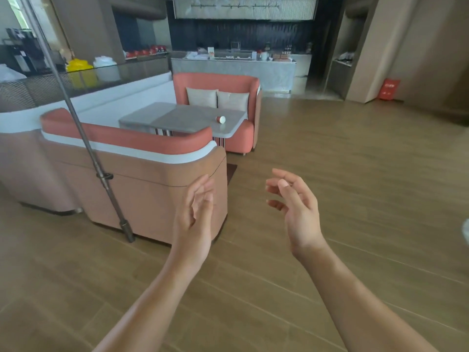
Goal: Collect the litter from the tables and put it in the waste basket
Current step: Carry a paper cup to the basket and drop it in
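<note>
Right grip [299,212] slack; cup [220,119] near table [177,118] edge

In view are a left hand [195,214] and a right hand [298,212], one paper cup [220,119], one worktop [182,118], two coral sofas [152,191] [215,81], two pale cushions [201,97] [233,100], one metal pole [83,133] and one red box [388,89].

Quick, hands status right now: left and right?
Left hand: open, fingers straight, holding nothing.
Right hand: open, fingers loosely curled, holding nothing.
</note>
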`<act>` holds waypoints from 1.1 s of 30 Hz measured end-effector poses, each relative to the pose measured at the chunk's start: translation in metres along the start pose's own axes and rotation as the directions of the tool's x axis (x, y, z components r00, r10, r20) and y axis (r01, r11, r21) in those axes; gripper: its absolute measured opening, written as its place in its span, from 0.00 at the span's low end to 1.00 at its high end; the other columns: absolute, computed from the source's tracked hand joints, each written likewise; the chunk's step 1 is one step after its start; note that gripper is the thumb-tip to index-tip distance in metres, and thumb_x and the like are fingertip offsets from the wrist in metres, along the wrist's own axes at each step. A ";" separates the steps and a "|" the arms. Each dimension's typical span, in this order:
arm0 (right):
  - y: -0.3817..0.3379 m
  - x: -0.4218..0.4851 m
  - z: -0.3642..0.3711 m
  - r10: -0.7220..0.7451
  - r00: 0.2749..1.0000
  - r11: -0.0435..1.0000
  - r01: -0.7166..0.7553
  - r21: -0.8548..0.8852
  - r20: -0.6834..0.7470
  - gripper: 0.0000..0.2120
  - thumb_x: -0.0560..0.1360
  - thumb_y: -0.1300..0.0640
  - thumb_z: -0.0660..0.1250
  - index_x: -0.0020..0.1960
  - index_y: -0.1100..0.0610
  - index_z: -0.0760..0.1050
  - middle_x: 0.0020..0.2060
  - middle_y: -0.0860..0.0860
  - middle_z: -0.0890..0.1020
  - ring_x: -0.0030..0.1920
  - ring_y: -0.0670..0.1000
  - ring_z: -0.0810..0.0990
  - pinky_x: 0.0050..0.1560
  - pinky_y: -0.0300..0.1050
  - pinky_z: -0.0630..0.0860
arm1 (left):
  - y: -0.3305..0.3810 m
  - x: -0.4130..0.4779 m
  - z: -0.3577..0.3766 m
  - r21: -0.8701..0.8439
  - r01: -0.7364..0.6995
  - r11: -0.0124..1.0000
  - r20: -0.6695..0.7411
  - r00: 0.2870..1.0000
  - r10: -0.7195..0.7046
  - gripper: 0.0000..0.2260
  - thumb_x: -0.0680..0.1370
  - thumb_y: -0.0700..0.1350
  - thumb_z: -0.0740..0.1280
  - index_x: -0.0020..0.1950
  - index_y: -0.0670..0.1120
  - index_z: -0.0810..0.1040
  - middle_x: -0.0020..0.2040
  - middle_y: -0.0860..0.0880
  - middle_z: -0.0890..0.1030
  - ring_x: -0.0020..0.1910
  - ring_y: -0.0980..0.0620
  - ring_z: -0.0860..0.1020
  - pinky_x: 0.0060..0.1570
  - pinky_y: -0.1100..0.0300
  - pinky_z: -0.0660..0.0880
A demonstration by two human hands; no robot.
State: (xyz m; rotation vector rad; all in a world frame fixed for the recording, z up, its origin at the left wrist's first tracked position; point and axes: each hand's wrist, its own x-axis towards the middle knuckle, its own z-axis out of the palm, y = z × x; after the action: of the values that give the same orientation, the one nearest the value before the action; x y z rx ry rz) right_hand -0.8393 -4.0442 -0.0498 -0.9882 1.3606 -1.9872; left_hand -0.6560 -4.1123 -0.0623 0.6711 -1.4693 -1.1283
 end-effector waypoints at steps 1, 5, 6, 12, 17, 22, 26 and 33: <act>0.004 0.010 0.000 0.002 1.000 1.000 -0.002 -0.001 -0.009 0.15 0.78 0.49 0.65 0.62 0.49 0.83 0.51 0.49 0.86 0.55 0.48 0.83 0.52 0.47 0.79 | -0.005 0.011 0.003 0.005 -0.005 1.000 0.009 1.000 0.005 0.18 0.79 0.62 0.62 0.69 0.62 0.75 0.67 0.62 0.81 0.69 0.56 0.79 0.70 0.38 0.76; 0.023 0.061 0.000 0.010 0.999 1.000 -0.010 0.002 -0.037 0.15 0.78 0.49 0.65 0.61 0.49 0.83 0.51 0.49 0.86 0.55 0.47 0.83 0.52 0.48 0.79 | -0.031 0.059 0.019 0.009 0.006 1.000 0.024 1.000 -0.007 0.19 0.79 0.62 0.62 0.69 0.61 0.75 0.67 0.62 0.81 0.69 0.56 0.79 0.70 0.36 0.75; 0.027 0.074 0.001 0.011 0.999 1.000 -0.011 0.001 -0.038 0.15 0.78 0.49 0.65 0.61 0.48 0.83 0.50 0.50 0.86 0.55 0.47 0.83 0.52 0.48 0.79 | -0.038 0.072 0.024 0.007 0.012 1.000 0.027 1.000 -0.012 0.19 0.79 0.62 0.62 0.69 0.60 0.75 0.67 0.62 0.81 0.69 0.55 0.79 0.71 0.36 0.74; 0.058 0.168 -0.011 0.011 1.000 1.000 -0.011 0.006 -0.029 0.16 0.74 0.43 0.67 0.59 0.44 0.84 0.52 0.50 0.86 0.57 0.48 0.83 0.52 0.47 0.79 | -0.081 0.155 0.069 0.013 0.013 1.000 0.024 1.000 -0.013 0.23 0.77 0.62 0.62 0.69 0.56 0.75 0.68 0.53 0.81 0.71 0.49 0.78 0.70 0.37 0.75; 0.084 0.275 -0.023 -0.002 1.000 1.000 0.002 0.012 -0.002 0.14 0.74 0.43 0.67 0.57 0.42 0.85 0.51 0.49 0.86 0.56 0.47 0.83 0.52 0.46 0.79 | -0.126 0.241 0.111 -0.003 -0.002 1.000 -0.004 1.000 0.002 0.20 0.79 0.61 0.62 0.69 0.59 0.75 0.70 0.54 0.81 0.72 0.52 0.78 0.69 0.40 0.77; 0.102 0.395 -0.034 -0.004 0.999 1.000 0.005 -0.006 0.041 0.15 0.75 0.44 0.67 0.58 0.45 0.84 0.51 0.45 0.86 0.56 0.46 0.83 0.54 0.49 0.78 | -0.165 0.334 0.149 0.051 -0.018 0.999 -0.044 0.999 0.021 0.18 0.81 0.60 0.61 0.70 0.62 0.75 0.68 0.64 0.80 0.71 0.57 0.78 0.70 0.38 0.76; 0.116 0.477 -0.039 -0.021 0.997 1.000 0.021 -0.004 0.081 0.15 0.72 0.40 0.67 0.55 0.41 0.85 0.51 0.46 0.86 0.55 0.46 0.82 0.61 0.52 0.78 | -0.189 0.395 0.174 0.053 -0.021 0.998 -0.087 0.996 0.025 0.19 0.81 0.60 0.62 0.71 0.61 0.75 0.70 0.56 0.80 0.72 0.55 0.77 0.71 0.39 0.75; 0.160 0.605 -0.039 -0.023 0.989 1.000 0.026 -0.014 0.145 0.15 0.73 0.40 0.66 0.54 0.41 0.85 0.49 0.44 0.85 0.58 0.46 0.83 0.66 0.53 0.75 | -0.244 0.503 0.202 0.046 -0.044 0.998 -0.147 0.988 0.050 0.19 0.81 0.57 0.62 0.71 0.55 0.75 0.71 0.54 0.80 0.69 0.60 0.79 0.62 0.59 0.80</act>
State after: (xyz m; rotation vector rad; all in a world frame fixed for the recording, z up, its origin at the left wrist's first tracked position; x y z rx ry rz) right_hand -1.2244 -4.5394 -0.0446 -1.1384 1.2925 -1.8852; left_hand -1.0063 -4.5920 -0.0610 0.7307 -1.3790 -0.9922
